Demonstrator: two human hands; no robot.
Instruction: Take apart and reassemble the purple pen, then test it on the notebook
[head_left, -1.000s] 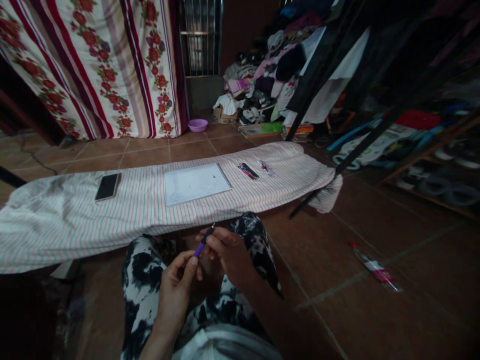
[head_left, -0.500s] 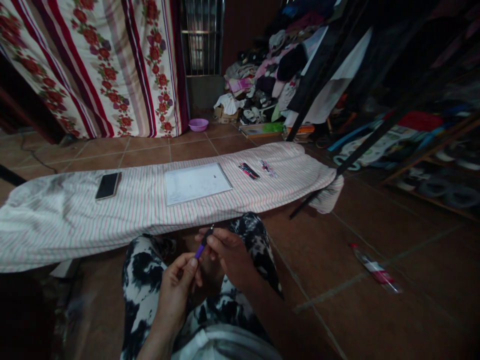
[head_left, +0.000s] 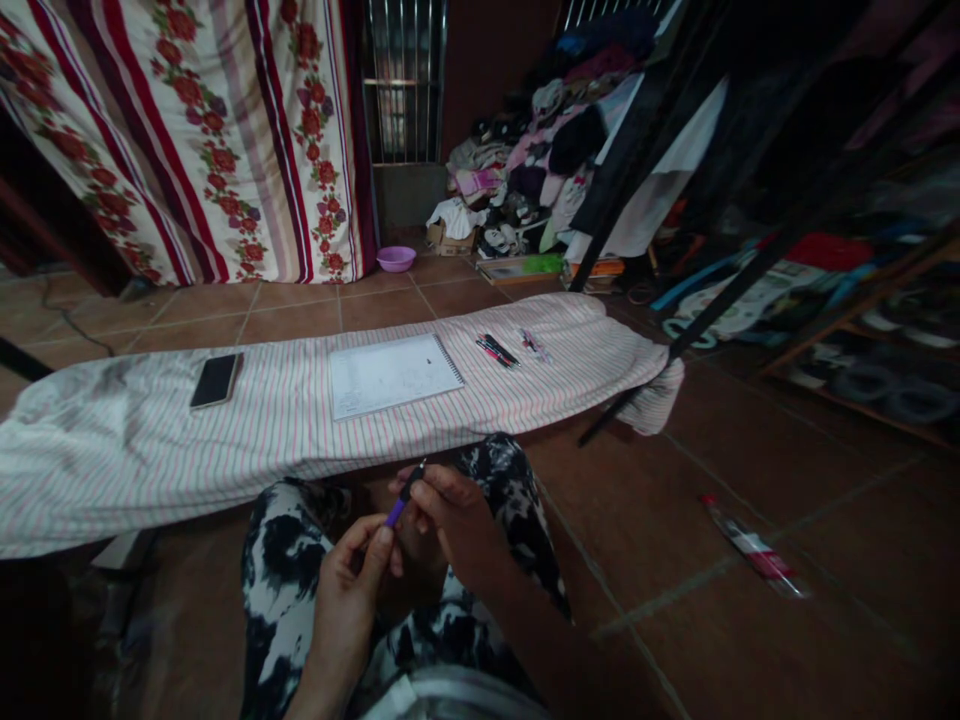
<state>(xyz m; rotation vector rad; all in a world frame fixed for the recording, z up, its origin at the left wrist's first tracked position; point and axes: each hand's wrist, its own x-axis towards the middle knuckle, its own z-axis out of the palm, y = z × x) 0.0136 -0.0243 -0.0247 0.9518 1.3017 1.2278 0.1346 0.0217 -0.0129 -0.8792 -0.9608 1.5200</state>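
Pen [head_left: 396, 511], slim, purple, dark-gripped, pinched in both hands [head_left: 351, 572] [head_left: 461, 520]; rumpled striped cloth [head_left: 255, 440] beyond.

A long counter [head_left: 285, 450] stretches across the middle of the frame, draped in a striped cloth [head_left: 517, 402] that's rumpled at far left. On it I see a dark-screened phone [head_left: 217, 381] left of centre, a spiral-bound pad [head_left: 390, 380] mid-frame, bunched pens [head_left: 497, 351] to its right, then small items [head_left: 535, 346] too blurred to name
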